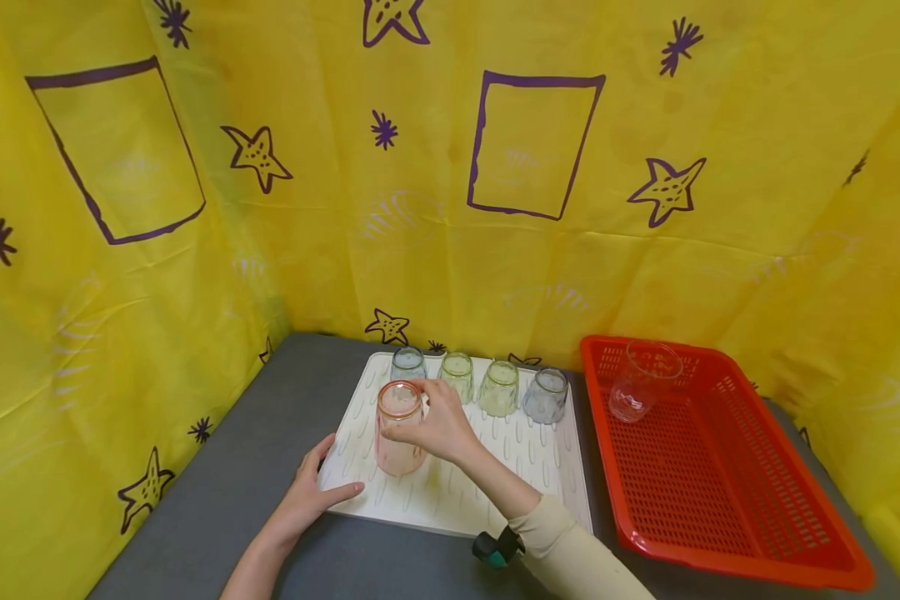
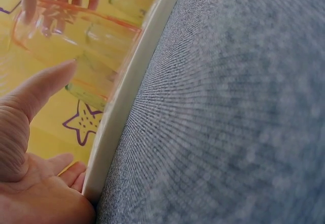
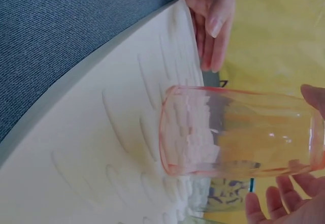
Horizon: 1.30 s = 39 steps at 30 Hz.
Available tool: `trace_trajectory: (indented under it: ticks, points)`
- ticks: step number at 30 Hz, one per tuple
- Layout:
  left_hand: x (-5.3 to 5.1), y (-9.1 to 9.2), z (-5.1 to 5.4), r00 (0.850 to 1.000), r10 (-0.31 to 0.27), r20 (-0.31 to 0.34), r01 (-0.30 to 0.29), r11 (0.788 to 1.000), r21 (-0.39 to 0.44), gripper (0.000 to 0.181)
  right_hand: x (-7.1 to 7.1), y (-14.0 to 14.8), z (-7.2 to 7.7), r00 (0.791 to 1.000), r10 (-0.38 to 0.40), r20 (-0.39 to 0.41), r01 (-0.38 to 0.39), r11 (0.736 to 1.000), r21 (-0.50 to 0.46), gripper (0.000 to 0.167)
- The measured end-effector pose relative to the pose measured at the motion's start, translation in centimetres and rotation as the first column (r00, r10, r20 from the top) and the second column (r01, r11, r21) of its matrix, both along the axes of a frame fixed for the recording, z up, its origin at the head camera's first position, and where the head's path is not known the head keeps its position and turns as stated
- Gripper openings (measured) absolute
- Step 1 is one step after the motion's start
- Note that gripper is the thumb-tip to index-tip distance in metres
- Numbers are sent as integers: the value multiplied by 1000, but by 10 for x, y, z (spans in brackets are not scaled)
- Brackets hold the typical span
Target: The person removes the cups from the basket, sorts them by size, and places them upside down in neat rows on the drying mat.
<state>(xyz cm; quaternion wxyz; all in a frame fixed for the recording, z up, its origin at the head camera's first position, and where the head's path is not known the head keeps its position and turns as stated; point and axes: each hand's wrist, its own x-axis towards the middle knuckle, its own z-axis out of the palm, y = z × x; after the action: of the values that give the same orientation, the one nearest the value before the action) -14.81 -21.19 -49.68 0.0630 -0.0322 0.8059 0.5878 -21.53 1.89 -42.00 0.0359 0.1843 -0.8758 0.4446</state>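
Note:
A tall pink-tinted glass (image 1: pixel 399 446) stands mouth down on the white drying mat (image 1: pixel 450 504), towards its left side. My right hand (image 1: pixel 437 421) grips it near its upturned base, thumb on one side and fingers on the other, as the right wrist view shows. At the mat's left edge my left hand (image 1: pixel 311 492) rests with fingers outside the edge and thumb extended over the mat. Behind the pink glass, along the mat's far side, is a row of upturned tumblers: a blue one (image 1: pixel 408 364), two green ones (image 1: pixel 457 375) (image 1: pixel 500 390) and a grey-blue one (image 1: pixel 546 397).
To the right a red perforated basket (image 1: pixel 727 500) stands on the grey tabletop (image 1: pixel 217 492). A clear glass (image 1: pixel 640 383) leans in its far left corner. A yellow patterned curtain (image 1: pixel 435 267) hangs behind and at both sides.

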Motion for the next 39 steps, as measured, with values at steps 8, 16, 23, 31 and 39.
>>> trace_trajectory:
  ticks: [8,16,23,31,39]
  points:
    - [-2,0,1,1000,-3,6,3,1000,-1,97,9,16,13,997,38,63,-35,998,-49,77]
    - [-2,1,2,1000,9,1,-9,1000,5,97,22,44,27,998,51,26,-50,998,-39,71]
    - [-1,1,1,1000,12,11,-12,1000,1,97,37,78,43,1000,18,-14,-19,998,-56,59]
    - [-1,2,1,1000,5,16,-4,1000,-28,96,44,129,65,992,-88,-90,81,994,-76,46]
    - [-3,1,-1,1000,10,22,-9,999,-34,95,38,186,79,945,-290,-149,266,950,-163,37]
